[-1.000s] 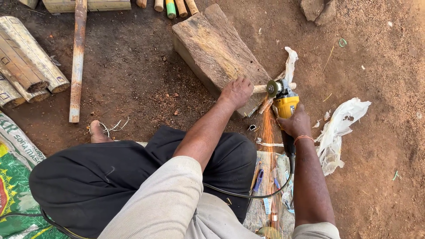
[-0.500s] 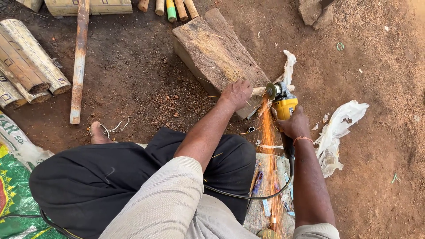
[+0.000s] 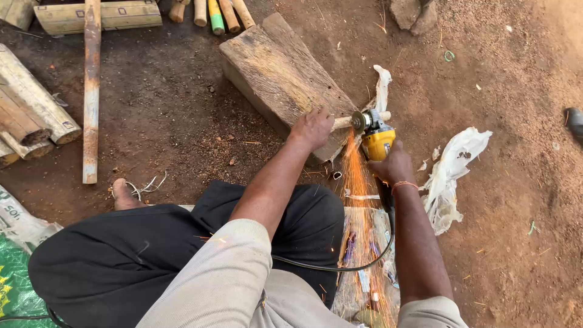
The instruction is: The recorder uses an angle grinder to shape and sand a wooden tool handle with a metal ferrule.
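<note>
My left hand (image 3: 313, 127) was closed around a stick (image 3: 342, 122) on the wood block (image 3: 279, 76), my right hand (image 3: 395, 165) gripped the yellow grinder (image 3: 376, 140), sparks (image 3: 358, 182) fell toward me.

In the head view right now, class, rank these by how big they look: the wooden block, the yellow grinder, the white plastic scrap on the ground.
1. wooden block
2. white plastic scrap
3. yellow grinder, partly hidden by the right hand
</note>
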